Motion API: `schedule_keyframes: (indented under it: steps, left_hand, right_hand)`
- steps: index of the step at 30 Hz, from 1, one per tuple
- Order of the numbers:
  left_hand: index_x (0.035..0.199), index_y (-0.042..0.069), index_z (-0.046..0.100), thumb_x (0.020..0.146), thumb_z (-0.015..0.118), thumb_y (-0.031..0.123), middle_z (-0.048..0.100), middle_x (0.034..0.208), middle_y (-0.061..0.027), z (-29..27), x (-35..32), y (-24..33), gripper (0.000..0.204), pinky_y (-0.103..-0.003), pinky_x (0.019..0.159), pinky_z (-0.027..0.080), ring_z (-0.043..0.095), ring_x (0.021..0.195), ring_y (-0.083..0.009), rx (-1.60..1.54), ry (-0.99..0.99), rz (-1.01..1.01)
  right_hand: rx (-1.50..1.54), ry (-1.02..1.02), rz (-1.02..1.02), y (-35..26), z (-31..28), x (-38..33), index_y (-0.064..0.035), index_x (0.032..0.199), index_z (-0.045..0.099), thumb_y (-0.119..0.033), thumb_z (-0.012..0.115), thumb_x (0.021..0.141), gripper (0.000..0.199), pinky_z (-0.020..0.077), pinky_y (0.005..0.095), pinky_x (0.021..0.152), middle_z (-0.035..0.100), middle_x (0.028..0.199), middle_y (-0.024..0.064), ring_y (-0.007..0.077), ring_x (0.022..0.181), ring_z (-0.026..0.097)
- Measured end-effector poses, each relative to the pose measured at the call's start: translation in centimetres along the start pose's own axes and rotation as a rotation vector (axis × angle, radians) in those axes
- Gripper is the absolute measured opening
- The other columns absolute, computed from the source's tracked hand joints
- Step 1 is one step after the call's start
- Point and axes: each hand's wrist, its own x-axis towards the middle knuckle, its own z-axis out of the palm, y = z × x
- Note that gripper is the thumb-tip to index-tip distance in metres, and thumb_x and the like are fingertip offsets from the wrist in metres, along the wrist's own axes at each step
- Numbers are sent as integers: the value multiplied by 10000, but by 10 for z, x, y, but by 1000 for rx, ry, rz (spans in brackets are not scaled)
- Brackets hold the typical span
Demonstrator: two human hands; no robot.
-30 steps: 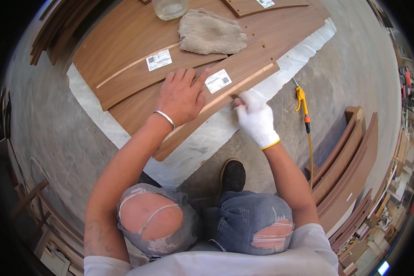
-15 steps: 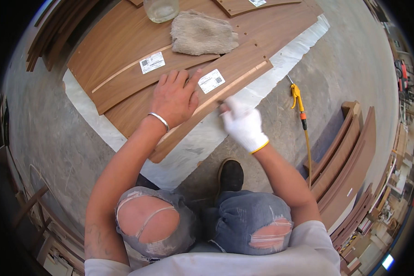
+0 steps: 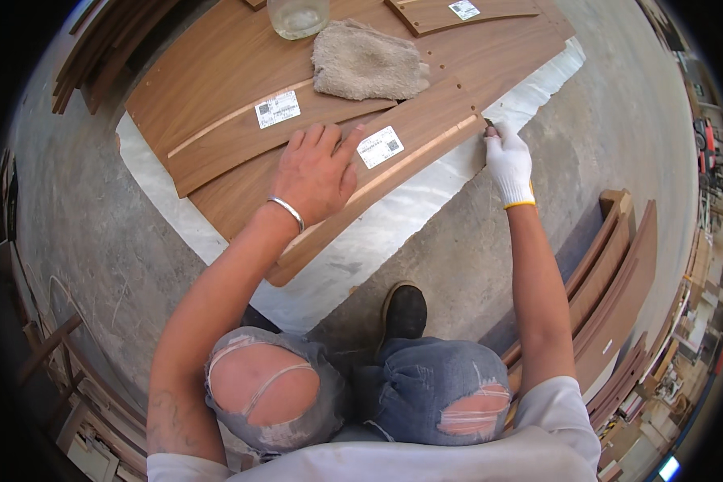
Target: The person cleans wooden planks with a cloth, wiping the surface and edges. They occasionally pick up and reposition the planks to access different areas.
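Observation:
My bare left hand [image 3: 317,173], with a silver bracelet at the wrist, rests with fingers stretched out on a brown wooden board [image 3: 430,116]. It lies beside a white label [image 3: 380,147] stuck on that board. A pale strip [image 3: 414,164] runs along the board's near edge. At the far right end of this edge is my right hand [image 3: 509,163], in a white glove with a yellow cuff. Its fingers are closed on a small dark thing, mostly hidden, whose kind I cannot make out. A beige rag [image 3: 368,63] lies on the wood beyond my left hand.
Behind the rag stands a clear jar [image 3: 299,18]. Other labelled wooden panels [image 3: 209,88] lie alongside, with a white sheet [image 3: 369,243] under them. Curved boards [image 3: 618,281] stand at the right, and more boards [image 3: 108,48] at the upper left. My shoe [image 3: 406,312] is close to the sheet.
My right hand has moved away and to the right along the board's edge, from its middle to its far end. It now covers the yellow air blow gun. My left hand stays on the board.

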Motion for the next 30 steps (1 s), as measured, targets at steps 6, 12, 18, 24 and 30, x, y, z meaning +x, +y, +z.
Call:
schedule_keyframes:
  steps: [6,12,18,24,30]
  left_hand:
    - [1466,62,597,893,659,180,594,1118,-126,2,2,1,588,-445,936,450,560,1069,-313,-5,-8,7]
    - [1469,45,587,898,656,185,594,1125,-129,1,2,0,592,-443,932,449,558,1071,-313,21,-29,11]
    - [1467,45,587,905,651,180,593,1123,-127,1,4,2,581,-443,915,449,562,1061,-309,25,-28,10]
    - [1461,46,592,902,650,169,592,1119,-128,1,3,1,576,-440,907,450,563,1052,-309,12,-17,11]
    - [1459,45,593,893,654,163,590,1113,-123,0,3,2,581,-440,913,449,562,1049,-308,24,-27,8]
  right_hand:
    - [297,-3,65,11,-1,-3,-38,1020,703,-294,627,1050,268,530,428,709,708,821,205,360,750,692]
    - [182,-20,20,4,2,-4,-40,1024,682,-302,615,1055,272,528,462,726,702,821,211,399,792,699]
    - [164,15,-8,6,6,-8,-42,1024,663,-314,610,1057,279,521,495,737,695,835,230,432,821,690]
    - [122,-61,16,-6,-6,-6,-42,1009,653,-343,598,1060,310,519,505,737,697,842,236,445,835,691]
    - [95,-54,23,-2,-4,-5,-61,999,657,-331,603,1051,281,515,521,719,693,802,223,448,809,693]
